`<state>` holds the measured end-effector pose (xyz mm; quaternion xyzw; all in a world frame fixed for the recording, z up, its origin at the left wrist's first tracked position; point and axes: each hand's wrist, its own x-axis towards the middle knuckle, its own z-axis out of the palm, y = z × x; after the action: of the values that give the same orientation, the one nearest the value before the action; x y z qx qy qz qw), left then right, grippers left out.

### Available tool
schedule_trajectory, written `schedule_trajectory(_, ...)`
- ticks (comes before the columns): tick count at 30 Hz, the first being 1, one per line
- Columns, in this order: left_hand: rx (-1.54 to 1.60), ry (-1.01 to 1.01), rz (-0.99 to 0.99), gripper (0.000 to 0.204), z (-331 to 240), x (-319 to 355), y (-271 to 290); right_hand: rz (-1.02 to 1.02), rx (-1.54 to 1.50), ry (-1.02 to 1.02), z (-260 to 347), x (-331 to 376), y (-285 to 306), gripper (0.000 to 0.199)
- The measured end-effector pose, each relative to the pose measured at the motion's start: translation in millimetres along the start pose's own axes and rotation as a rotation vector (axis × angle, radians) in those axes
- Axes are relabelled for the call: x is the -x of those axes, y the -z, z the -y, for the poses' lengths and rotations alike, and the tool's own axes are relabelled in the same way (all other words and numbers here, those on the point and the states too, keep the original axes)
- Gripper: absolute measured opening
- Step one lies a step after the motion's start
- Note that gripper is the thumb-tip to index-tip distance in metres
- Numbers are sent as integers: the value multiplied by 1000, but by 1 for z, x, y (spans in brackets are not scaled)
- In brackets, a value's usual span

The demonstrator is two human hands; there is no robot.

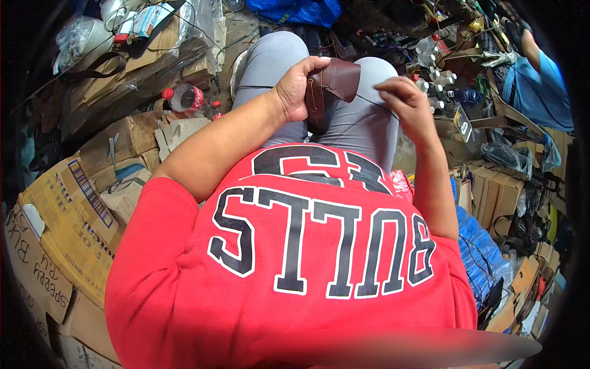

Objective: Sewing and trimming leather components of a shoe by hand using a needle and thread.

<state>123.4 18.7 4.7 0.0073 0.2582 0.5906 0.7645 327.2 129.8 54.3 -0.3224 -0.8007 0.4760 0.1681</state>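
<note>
The brown leather piece (332, 86) was gripped over the lap by the left hand (295, 89) while a dark thread (369, 101) was pinched by the right hand (402, 101), best pulled evenly taut.

I'm seeing a brown leather piece (335, 83) looking smooth and faintly glossy, a thin dark thread (369, 100) running matt, grey trousers (362, 123) showing soft cloth, cardboard boxes (74, 215) looking rough and dull, a plastic bottle (184, 97) shining.
</note>
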Motion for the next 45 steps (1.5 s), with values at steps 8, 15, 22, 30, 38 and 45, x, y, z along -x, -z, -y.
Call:
schedule_trajectory(8,-16,-12,15,40,-1,5,2,276,-249,-49,-3,-28,-25,15)
schedule_trajectory(15,4,0,43,41,-1,1,13,441,-464,-206,2,-34,-29,20)
schedule_trajectory(22,1,3,12,37,-1,-1,7,486,-527,-221,-5,-36,-27,21)
schedule_trajectory(30,-29,-12,31,41,-1,-1,9,505,-550,-239,-14,-39,-28,22)
schedule_trajectory(38,-113,-59,-66,36,1,3,-2,565,-567,-256,-13,-41,-33,28)
schedule_trajectory(45,-57,-63,19,36,0,6,0,510,-576,-238,-9,-36,-34,32)
